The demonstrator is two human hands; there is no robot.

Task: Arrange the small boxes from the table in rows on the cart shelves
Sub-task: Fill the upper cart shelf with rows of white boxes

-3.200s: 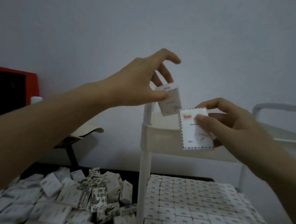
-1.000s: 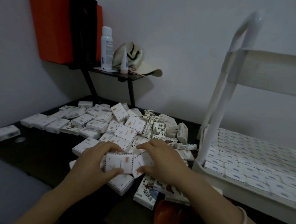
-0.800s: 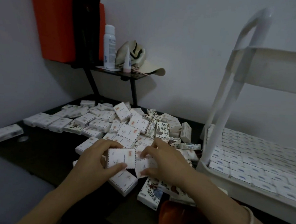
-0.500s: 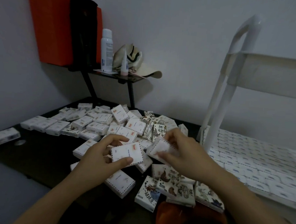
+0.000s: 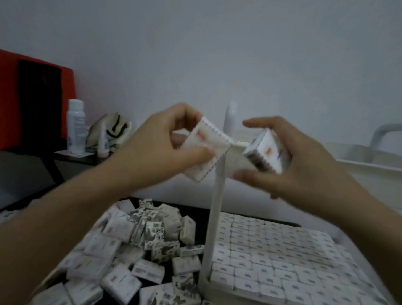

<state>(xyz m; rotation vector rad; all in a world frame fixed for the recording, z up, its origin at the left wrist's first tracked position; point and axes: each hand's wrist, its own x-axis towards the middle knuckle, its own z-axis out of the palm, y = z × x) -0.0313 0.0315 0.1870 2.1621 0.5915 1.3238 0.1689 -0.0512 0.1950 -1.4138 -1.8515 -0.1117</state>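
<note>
My left hand grips a small white box with a red mark, raised in front of the white cart's upper shelf. My right hand pinches a second small white box between thumb and fingers, just right of the cart post. Both boxes are tilted and blurred, held at the level of the upper shelf's near-left corner. Below, the cart's lower shelf is packed with rows of boxes. A loose pile of boxes lies on the dark table at lower left.
A red and black case stands at the left on a small stand, with a white spray bottle, a small tube and a cap beside it. A white cart handle curves at the far right. The wall behind is plain.
Both hands lifted from the table pile, each carrying a box up to the cart's upper shelf. The view tilted up and to the right.
</note>
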